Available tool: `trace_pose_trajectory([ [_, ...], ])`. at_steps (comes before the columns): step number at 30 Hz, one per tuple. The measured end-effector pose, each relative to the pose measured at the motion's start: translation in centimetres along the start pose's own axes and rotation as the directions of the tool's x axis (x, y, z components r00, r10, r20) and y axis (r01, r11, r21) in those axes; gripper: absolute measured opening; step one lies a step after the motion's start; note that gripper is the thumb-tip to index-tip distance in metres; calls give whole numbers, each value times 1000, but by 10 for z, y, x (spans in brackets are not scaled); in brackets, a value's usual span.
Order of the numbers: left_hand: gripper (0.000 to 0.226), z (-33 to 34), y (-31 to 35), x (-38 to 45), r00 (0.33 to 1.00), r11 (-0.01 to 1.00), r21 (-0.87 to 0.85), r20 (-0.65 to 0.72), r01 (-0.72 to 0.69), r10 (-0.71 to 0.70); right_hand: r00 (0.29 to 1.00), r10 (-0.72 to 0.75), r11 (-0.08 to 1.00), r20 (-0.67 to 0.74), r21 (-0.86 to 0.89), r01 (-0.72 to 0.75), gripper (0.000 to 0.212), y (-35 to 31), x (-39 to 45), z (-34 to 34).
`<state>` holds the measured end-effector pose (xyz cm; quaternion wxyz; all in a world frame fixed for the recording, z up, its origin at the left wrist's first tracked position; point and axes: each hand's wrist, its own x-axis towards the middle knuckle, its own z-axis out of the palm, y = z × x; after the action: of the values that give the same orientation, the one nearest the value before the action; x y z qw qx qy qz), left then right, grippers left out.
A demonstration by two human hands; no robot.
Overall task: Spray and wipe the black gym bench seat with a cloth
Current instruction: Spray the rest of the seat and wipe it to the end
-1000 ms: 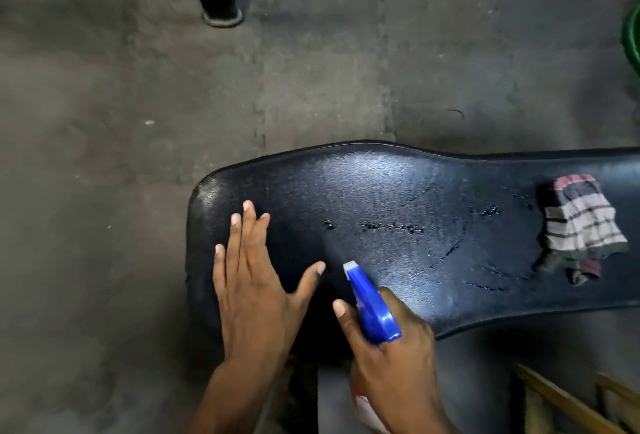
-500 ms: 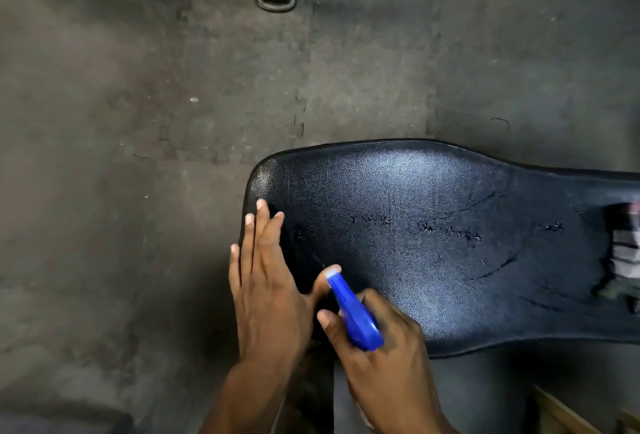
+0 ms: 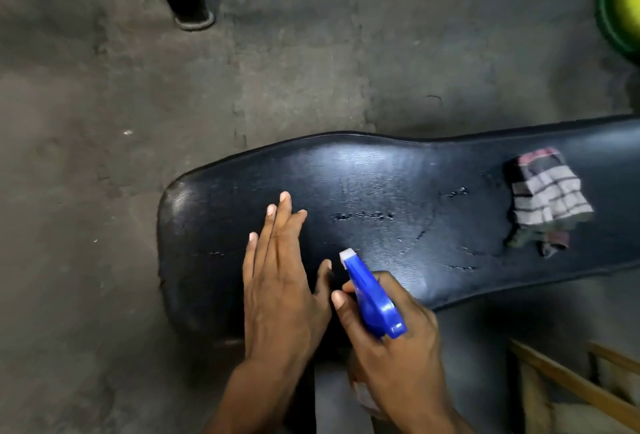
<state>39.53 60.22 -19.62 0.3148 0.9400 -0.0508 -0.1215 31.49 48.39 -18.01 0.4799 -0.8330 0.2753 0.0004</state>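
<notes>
Left hand (image 3: pixel 282 281): lies flat on the seat (image 3: pixel 381 191), fingers straight and together, thumb spread to the right, holding nothing.
Right hand (image 3: pixel 391 333): curled around the sprayer (image 3: pixel 372 295), white nozzle pointing up-left over the seat.
Hands: just beside each other, at the near edge.
Seat: wide rounded end at left, narrower to the right; small tears and a sheen at the middle.
Cloth (image 3: pixel 547 201): crumpled on the narrow part, well apart from both hands.
Floor (image 3: pixel 104 122): bare concrete around the left and far edges.
</notes>
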Motion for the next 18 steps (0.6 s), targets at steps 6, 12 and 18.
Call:
trace_pose_trajectory([
  [6, 68, 35, 64, 8, 982, 987, -79, 120, -137, 146, 976, 15, 993, -217, 115, 10, 16, 10, 17, -59],
  [12, 63, 73, 138, 17, 916, 950, -130, 255, -286, 310, 931, 20, 986, -364, 161, 42, 22, 37, 41, -124],
  [18, 56, 121, 197, 26, 881, 927, -70, 290, -369, 373, 860, -20, 987, -510, 126, 97, 32, 56, 68, -214],
])
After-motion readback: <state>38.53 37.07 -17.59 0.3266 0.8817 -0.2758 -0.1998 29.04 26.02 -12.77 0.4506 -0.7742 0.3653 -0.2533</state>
